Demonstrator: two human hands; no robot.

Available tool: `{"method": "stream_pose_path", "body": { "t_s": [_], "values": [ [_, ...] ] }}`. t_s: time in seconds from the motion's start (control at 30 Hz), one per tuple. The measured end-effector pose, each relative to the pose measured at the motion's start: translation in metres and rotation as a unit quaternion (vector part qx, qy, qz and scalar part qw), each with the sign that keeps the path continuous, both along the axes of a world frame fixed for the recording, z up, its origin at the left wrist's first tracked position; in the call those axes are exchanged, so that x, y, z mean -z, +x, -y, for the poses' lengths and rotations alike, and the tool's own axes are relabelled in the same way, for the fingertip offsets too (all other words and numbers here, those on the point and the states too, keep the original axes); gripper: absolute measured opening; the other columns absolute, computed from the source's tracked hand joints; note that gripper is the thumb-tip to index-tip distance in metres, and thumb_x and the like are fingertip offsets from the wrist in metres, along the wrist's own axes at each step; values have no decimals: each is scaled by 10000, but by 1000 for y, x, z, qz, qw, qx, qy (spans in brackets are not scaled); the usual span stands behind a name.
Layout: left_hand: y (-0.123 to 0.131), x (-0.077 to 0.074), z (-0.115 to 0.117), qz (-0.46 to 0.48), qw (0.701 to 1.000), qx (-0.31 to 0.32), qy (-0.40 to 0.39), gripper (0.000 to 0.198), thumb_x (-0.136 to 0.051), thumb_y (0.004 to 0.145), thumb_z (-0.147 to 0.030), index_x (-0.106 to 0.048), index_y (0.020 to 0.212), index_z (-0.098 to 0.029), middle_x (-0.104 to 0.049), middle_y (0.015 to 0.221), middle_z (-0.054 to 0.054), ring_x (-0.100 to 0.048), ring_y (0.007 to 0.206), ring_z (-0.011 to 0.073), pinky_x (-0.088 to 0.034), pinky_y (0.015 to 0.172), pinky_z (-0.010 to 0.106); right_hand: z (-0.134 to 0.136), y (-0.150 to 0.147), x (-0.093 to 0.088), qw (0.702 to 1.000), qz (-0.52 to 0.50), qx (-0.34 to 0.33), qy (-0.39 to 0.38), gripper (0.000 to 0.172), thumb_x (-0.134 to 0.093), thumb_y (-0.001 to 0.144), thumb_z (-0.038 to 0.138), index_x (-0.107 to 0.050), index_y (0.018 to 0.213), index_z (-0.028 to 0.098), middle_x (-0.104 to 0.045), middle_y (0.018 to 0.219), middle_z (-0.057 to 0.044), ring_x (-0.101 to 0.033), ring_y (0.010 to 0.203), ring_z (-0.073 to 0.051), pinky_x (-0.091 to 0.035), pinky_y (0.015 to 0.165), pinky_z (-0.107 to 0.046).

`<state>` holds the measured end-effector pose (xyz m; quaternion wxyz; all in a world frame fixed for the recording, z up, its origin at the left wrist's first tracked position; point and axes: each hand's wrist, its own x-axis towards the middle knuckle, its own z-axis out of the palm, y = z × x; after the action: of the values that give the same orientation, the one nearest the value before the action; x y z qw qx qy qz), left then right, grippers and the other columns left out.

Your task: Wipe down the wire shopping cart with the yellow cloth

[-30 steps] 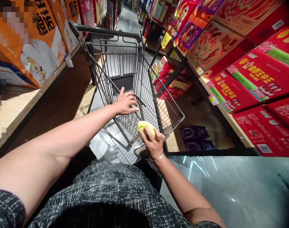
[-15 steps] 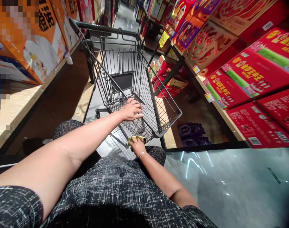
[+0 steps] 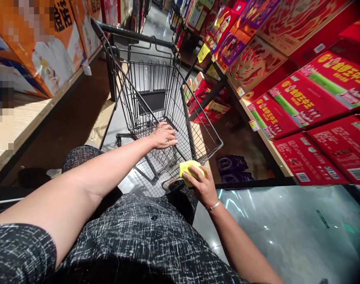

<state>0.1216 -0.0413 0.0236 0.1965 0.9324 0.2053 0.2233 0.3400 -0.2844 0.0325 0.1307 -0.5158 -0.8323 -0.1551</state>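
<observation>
A black wire shopping cart (image 3: 152, 103) stands in the aisle before me, its basket showing bare mesh. My left hand (image 3: 164, 137) lies over the near rim of the basket, fingers curled down on the bar; their undersides are hidden. In my right hand (image 3: 206, 187) is a bunched yellow cloth (image 3: 186, 166), pinched between thumb and fingers at the near right corner of the cart. The cloth covers part of that corner, and I cannot tell if it touches the rim.
Red boxes (image 3: 298, 98) are stacked on the right shelf, with purple packs (image 3: 231, 163) below it. Large orange packages (image 3: 64, 51) fill the left shelf. The cart handle (image 3: 132, 34) is at the far end. Shiny grey floor (image 3: 257, 225) lies at my right.
My right hand has moved right and up with the yellow cloth, from low at the cart's near end to its right corner. My left hand has stayed on the rim.
</observation>
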Motion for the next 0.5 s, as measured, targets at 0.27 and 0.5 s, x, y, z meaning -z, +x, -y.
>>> {"method": "stream_pose_path", "body": {
  "t_s": [0.27, 0.5],
  "values": [
    [6, -1, -6, -6, 1000, -8, -23, 476, -412, 950, -567, -776, 855, -277, -732, 1012, 8, -496, 1166, 247, -114, 1134, 477, -44, -17, 6, 995, -65, 23, 65, 388, -620, 862, 84, -756, 1157, 295, -605, 1269, -62, -487, 1133, -259, -505, 959, -431],
    [10, 0, -36, -30, 998, -33, -49, 516, -434, 936, -617, -773, 779, -262, -714, 1060, 19, -479, 1174, 257, -126, 1144, 484, -74, -36, 37, 997, -18, 46, 65, 429, -621, 943, 207, -645, 1308, 432, -572, 1399, -11, -365, 1313, -272, -359, 1060, -451]
  ]
}}
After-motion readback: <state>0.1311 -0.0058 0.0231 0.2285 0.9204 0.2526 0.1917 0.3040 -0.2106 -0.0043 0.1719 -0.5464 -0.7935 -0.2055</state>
